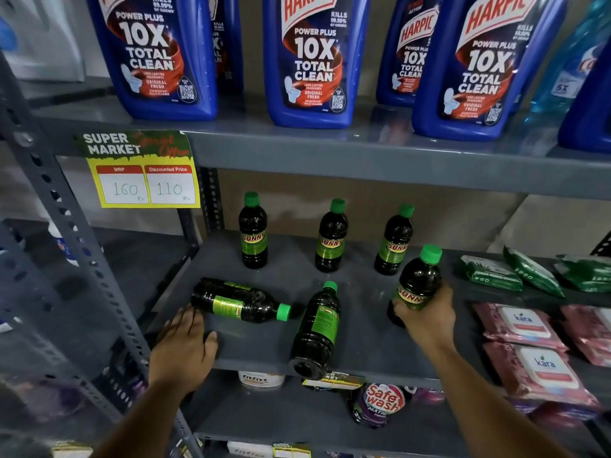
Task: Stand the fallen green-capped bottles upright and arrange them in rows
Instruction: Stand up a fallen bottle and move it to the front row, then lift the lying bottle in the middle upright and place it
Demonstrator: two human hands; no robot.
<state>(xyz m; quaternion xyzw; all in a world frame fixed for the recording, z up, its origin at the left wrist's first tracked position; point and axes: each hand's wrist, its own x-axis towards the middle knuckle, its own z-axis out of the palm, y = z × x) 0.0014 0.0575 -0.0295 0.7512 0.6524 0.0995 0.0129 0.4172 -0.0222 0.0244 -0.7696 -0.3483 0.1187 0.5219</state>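
Three dark green-capped bottles stand upright in a back row on the grey shelf (363, 345): left (253, 231), middle (331, 238), right (394, 241). A fourth bottle (419, 279) stands slightly tilted at the front right, with my right hand (428, 314) gripping its lower half. Two bottles lie fallen: one (239, 300) on its side with its cap pointing right, one (317, 328) with its cap pointing to the back and its base over the shelf's front edge. My left hand (185, 345) rests flat on the shelf, fingers spread, just below the left fallen bottle's base.
Large blue cleaner bottles (312, 61) fill the shelf above. A yellow price tag (145, 180) hangs from that shelf's edge. Green packets (515, 272) and pink wipe packs (529, 355) lie to the right. A slotted steel upright (76, 246) stands at the left.
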